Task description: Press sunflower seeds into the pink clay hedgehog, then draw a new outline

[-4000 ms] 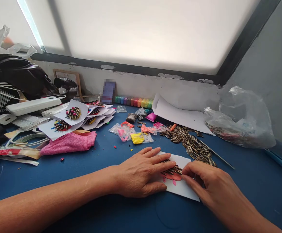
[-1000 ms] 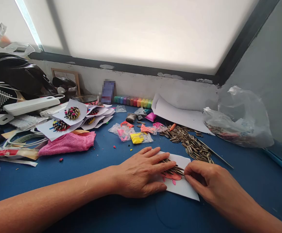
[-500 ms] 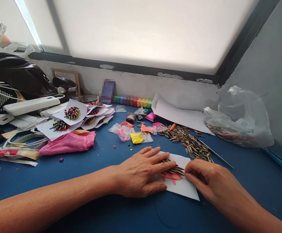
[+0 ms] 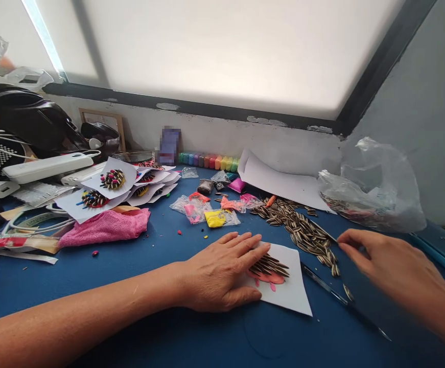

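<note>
My left hand (image 4: 222, 273) lies flat with its fingers spread over a white paper card (image 4: 293, 286), pressing it to the table. On the card, partly under those fingers, is a coral-pink clay shape (image 4: 270, 277) with small pink bits at its lower edge. Dark sunflower seeds (image 4: 274, 266) stick out of the clay like spines. To the right of the card, my right hand (image 4: 383, 266) has thumb and index finger pinched on a thin grey metal rod (image 4: 325, 231), whose lower part is hidden by the hand. The rod lies along a pile of striped sunflower seeds (image 4: 302, 225).
A clear pen (image 4: 324, 283) lies right of the card, with a loose seed (image 4: 348, 292) near it. Clay packets (image 4: 216, 218) lie mid-table. Finished seed-and-clay cards (image 4: 113, 179) and a pink cloth (image 4: 107, 227) are left. A plastic bag (image 4: 379, 194) stands back right.
My right hand has moved right and away from the card's edge to the metal rod, uncovering the pen. My left hand stays on the card, its index finger slightly shifted.
</note>
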The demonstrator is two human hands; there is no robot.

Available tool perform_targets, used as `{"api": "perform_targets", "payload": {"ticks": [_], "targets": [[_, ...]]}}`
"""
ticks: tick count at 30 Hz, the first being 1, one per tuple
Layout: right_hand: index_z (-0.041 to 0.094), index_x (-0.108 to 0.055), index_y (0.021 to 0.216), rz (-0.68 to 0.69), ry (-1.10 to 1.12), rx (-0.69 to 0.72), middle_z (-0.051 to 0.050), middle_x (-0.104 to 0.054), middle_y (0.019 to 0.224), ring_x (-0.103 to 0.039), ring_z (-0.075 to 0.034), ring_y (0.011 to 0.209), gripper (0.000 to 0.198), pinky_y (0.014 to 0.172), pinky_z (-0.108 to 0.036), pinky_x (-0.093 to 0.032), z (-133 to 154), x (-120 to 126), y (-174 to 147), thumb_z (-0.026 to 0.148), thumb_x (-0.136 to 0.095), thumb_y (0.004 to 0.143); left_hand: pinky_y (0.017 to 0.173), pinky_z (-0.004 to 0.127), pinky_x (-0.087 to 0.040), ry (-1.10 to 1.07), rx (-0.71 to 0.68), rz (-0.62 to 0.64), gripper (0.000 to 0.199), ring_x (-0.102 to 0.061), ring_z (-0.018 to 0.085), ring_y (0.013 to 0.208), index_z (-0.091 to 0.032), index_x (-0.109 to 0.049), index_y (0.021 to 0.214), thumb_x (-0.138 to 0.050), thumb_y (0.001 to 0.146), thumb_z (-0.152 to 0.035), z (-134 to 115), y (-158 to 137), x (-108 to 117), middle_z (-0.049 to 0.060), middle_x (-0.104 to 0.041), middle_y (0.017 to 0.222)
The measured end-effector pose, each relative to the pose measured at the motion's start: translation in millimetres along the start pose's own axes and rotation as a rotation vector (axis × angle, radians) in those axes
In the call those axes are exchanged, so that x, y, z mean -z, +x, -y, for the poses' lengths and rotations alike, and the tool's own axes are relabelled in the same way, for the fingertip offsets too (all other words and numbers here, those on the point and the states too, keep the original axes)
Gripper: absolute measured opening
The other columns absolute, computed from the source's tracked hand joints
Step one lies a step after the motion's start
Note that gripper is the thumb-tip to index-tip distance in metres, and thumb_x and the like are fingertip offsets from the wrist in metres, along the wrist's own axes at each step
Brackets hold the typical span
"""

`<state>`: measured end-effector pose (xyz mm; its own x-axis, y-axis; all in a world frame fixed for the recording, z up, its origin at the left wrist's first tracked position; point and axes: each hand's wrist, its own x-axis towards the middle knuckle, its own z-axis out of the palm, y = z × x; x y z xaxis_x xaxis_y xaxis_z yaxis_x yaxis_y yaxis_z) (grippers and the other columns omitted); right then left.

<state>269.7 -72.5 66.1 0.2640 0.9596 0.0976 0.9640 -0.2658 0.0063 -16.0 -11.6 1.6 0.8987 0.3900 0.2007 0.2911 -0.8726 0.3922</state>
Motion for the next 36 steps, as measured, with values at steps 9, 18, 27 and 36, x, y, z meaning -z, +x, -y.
{"api": "perform_targets", "payload": {"ticks": [9, 18, 27, 36], "targets": [[0.027, -0.069, 0.077, 0.197, -0.039, -0.018, -0.005, -0.071, 0.072, -0.065, -0.027, 0.067, 0.025, 0.051, -0.032, -0.038, 0.9, -10.8, 5.8, 0.039, -0.049, 0.087, 0.118, 0.044, -0.018, 0.02, -0.011, 0.003, 0.069, -0.023, 0.028, 0.144, -0.015, -0.029, 0.149, -0.047, 0.094, -0.052, 0.4, -0.3, -0.4, 0.014, -0.033, 0.153], [0.024, -0.063, 0.072, 0.142, 0.117, 0.092, -0.004, -0.068, 0.067, -0.061, -0.022, 0.06, 0.028, 0.054, -0.032, -0.039, 3.0, -18.8, 4.7, 0.041, -0.044, 0.084, 0.117, 0.045, -0.018, 0.035, 0.006, 0.022, 0.07, -0.024, 0.03, 0.144, -0.015, -0.029, 0.15, -0.046, 0.094, -0.053, -0.2, -0.2, 0.3, 0.013, -0.031, 0.154], [0.022, -0.056, 0.077, 0.215, 0.626, 0.031, -0.005, -0.065, 0.069, -0.053, -0.015, 0.053, 0.045, 0.049, -0.028, -0.04, 8.8, -11.6, 3.6, 0.065, -0.048, 0.078, 0.117, 0.047, -0.018, 0.031, 0.01, 0.031, 0.072, -0.022, 0.03, 0.144, -0.016, -0.025, 0.151, -0.046, 0.094, -0.054, 2.8, -1.2, -2.3, 0.012, -0.029, 0.155], [0.02, -0.069, 0.086, 0.349, 0.945, -0.008, -0.006, -0.067, 0.081, -0.057, -0.017, 0.068, 0.061, 0.055, -0.026, -0.049, 27.9, -0.1, -4.0, 0.071, -0.074, 0.053, 0.117, 0.047, -0.017, 0.024, 0.016, 0.036, 0.072, -0.021, 0.03, 0.144, -0.014, -0.027, 0.151, -0.047, 0.094, -0.053, 1.5, -0.8, -1.3, 0.014, -0.029, 0.155]]}}
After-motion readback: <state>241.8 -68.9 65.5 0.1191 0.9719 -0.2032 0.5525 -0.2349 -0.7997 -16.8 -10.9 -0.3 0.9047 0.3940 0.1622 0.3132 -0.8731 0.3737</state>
